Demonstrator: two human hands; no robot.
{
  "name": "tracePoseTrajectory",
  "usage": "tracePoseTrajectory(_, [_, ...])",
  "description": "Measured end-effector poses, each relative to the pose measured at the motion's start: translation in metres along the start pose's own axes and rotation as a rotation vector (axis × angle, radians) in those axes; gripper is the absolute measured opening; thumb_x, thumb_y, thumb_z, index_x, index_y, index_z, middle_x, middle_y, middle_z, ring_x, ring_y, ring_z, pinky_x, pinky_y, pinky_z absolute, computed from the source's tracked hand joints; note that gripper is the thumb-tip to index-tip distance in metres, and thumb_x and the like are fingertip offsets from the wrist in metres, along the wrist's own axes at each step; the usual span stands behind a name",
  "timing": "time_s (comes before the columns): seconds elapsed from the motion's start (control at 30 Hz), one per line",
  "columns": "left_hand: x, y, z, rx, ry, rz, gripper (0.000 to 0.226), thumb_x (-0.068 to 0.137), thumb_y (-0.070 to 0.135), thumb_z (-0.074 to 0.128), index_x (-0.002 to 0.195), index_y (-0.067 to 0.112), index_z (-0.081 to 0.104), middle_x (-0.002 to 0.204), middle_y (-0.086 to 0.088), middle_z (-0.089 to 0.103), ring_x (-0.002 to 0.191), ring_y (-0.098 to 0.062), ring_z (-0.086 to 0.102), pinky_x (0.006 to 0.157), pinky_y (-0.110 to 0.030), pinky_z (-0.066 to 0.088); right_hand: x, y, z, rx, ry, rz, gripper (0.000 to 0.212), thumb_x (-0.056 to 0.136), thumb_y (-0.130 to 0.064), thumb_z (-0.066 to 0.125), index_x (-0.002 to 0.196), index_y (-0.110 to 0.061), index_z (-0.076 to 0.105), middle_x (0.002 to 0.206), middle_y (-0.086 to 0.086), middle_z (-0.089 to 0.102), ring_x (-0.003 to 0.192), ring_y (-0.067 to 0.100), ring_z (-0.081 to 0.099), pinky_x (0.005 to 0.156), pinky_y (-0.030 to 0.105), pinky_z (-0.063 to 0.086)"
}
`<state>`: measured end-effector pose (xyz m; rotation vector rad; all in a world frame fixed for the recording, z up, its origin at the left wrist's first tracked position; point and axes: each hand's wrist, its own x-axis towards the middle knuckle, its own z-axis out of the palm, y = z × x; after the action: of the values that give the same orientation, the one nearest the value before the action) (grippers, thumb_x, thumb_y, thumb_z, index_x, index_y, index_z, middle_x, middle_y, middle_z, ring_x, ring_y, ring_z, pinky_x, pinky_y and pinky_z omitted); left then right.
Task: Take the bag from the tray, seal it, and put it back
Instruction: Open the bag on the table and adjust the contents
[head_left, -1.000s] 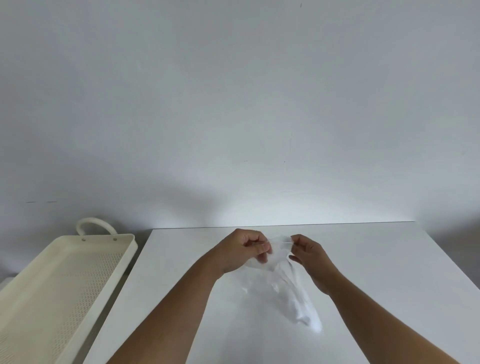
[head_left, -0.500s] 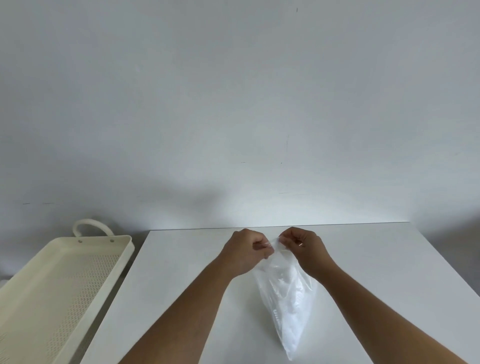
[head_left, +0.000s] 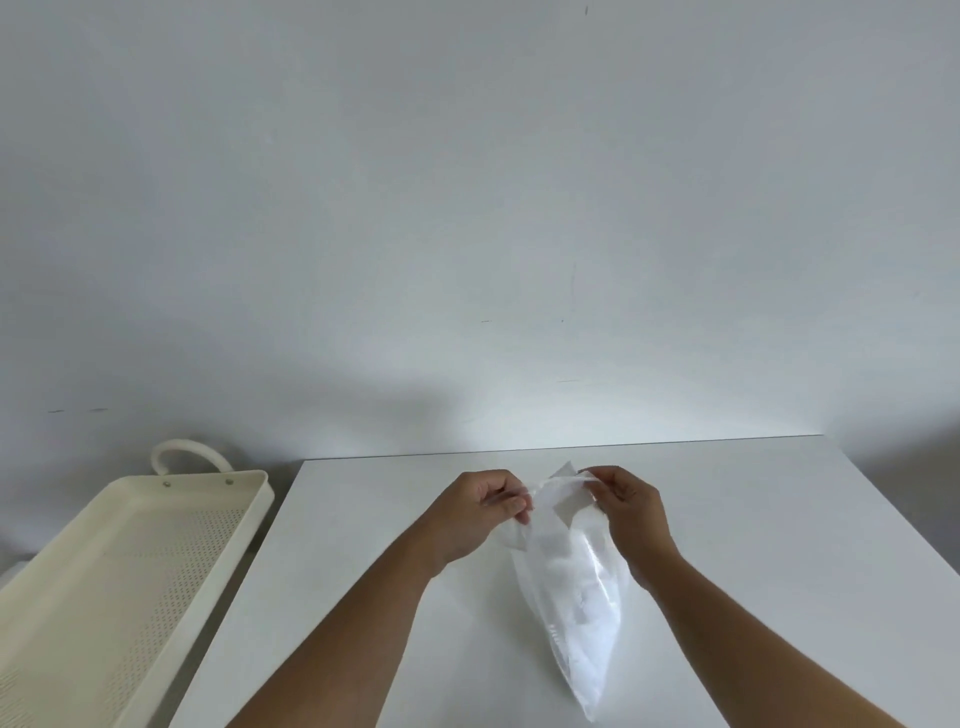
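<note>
A clear plastic bag (head_left: 576, 597) with something white inside hangs over the white table (head_left: 363, 545), its lower end near the table's front. My left hand (head_left: 480, 512) pinches the left end of the bag's top edge. My right hand (head_left: 626, 512) pinches the right end of that edge. The top strip is stretched between the two hands, a little apart. The cream tray (head_left: 104, 582) with a perforated floor sits to the left of the table and holds nothing that I can see.
The tray has a loop handle (head_left: 184, 452) at its far end. A plain grey wall (head_left: 467, 208) stands right behind the table. The table's left edge runs close beside the tray.
The bag has swung from lying tilted to the right to hanging straight down. My hands came together at its top, then drew slightly apart along the top edge.
</note>
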<state>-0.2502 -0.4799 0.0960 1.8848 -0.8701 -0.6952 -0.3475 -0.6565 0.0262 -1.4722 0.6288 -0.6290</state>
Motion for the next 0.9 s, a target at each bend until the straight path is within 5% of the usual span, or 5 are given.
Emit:
tracePoseTrajectory(0.27, [0.007, -0.016, -0.029, 0.134, 0.258, -0.049, 0.013, 0.088, 0.017, 0.061, 0.077, 0.022, 0.065, 0.087, 0.006, 0.07, 0.091, -0.01, 0.062, 0.074, -0.016, 0.041, 0.014, -0.036, -0.014, -0.283, -0.309, -0.106, 0.027, 0.089, -0.012, 0.062, 0.064, -0.021, 0.07, 0.054, -0.008, 0.057, 0.053, 0.005, 0.049, 0.059, 0.014, 0.041])
tracePoseTrajectory(0.47, [0.017, 0.009, 0.001, 0.299, 0.181, 0.052, 0.02, 0.072, 0.04, 0.068, 0.086, 0.026, 0.067, 0.099, 0.012, 0.074, 0.1, -0.007, 0.064, 0.091, -0.03, 0.048, 0.012, -0.045, -0.003, -0.48, -0.377, -0.19, 0.032, 0.089, -0.02, 0.062, 0.059, -0.03, 0.065, 0.053, -0.013, 0.057, 0.051, -0.003, 0.047, 0.06, 0.019, 0.039])
tracePoseTrajectory(0.6, [0.024, 0.018, 0.017, 0.245, 0.19, 0.114, 0.01, 0.085, 0.023, 0.065, 0.079, 0.019, 0.072, 0.075, 0.008, 0.071, 0.081, -0.011, 0.066, 0.078, -0.022, 0.049, 0.005, -0.037, -0.012, -0.364, -0.329, -0.161, 0.018, 0.091, -0.015, 0.056, 0.086, -0.024, 0.071, 0.091, -0.008, 0.071, 0.091, 0.008, 0.062, 0.087, 0.028, 0.044])
tracePoseTrajectory(0.67, [0.024, 0.015, 0.014, 0.165, 0.158, 0.101, 0.013, 0.088, 0.019, 0.062, 0.08, 0.02, 0.073, 0.07, 0.012, 0.068, 0.073, -0.001, 0.063, 0.068, -0.007, 0.044, 0.003, -0.028, -0.022, -0.281, -0.317, -0.072, 0.035, 0.089, -0.004, 0.049, 0.1, -0.031, 0.068, 0.113, -0.01, 0.066, 0.11, 0.014, 0.055, 0.096, 0.032, 0.039])
tracePoseTrajectory(0.9, [0.015, 0.009, -0.005, 0.021, 0.037, 0.042, 0.023, 0.09, 0.015, 0.058, 0.075, 0.027, 0.071, 0.071, 0.012, 0.068, 0.072, 0.007, 0.062, 0.071, -0.001, 0.042, 0.002, -0.023, -0.023, -0.198, -0.458, 0.01, 0.027, 0.092, -0.018, 0.057, 0.102, -0.04, 0.068, 0.121, -0.019, 0.063, 0.123, 0.007, 0.05, 0.101, 0.031, 0.036])
